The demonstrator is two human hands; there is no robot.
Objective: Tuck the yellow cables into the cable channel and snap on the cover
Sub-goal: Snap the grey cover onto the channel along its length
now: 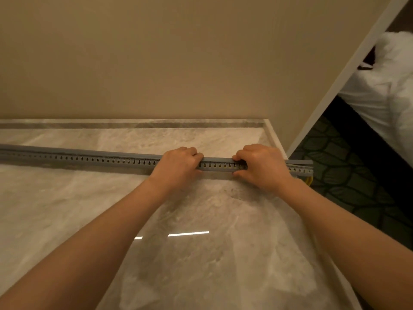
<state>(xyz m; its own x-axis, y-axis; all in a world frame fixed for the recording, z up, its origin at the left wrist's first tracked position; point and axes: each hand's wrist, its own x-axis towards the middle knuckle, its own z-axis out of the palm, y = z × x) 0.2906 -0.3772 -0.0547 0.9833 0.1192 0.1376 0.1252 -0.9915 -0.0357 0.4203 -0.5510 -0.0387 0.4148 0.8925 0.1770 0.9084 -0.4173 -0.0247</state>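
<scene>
The fingers (237, 158) of the right hand (260, 166) curl over the top of the grey cover (218, 160), thumb under the front edge, pinching cover and cable channel (100, 162) together. The left hand (176, 165) does the same just beside it, its fingers folded tight over the strip. The step in hand looks like snapping the cover on: to the left it already sits flush, and the pressing has reached the right-hand part. The yellow cables (309, 180) show only as a short loop below the channel's right end, and as yellow glints behind the slots, so they seem mostly tucked.

Next, the hands would need to shift right and press down the remaining end, which overhangs the tabletop (201, 265) edge and lacks support there. The wall behind stands well clear; a white bed (384, 104) lies apart at right.
</scene>
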